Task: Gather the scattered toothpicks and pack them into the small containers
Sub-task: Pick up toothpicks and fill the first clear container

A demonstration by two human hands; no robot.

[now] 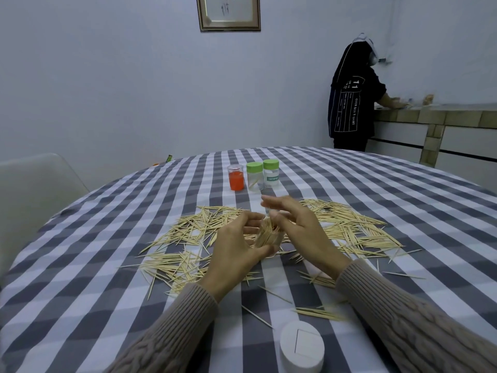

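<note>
Wood: bundle of pale wooden toothpicks (265,232) stands upright in a small clear container, held above the worktop so the sticks drop in aligned.
Left grip: left hand (236,246) curled around the container and bundle, steadying it.
Right grip: right hand (293,227) fingers apart and relaxed, hovering beside the bundle tops, likely to tamp.
Loose stock: scattered toothpicks (185,227) ring both hands on the grey-white checked tablecloth worktop (107,292).
Spares: two green-lidded clear jars (262,175) and an orange-filled clear jar (236,177) stand behind; white round lid (301,345) near edge.

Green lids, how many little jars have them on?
2. Both green-lidded jars stand side by side at the table's far middle: one next to the orange container, the other to its right, bearing a label. None seems hidden.
</note>
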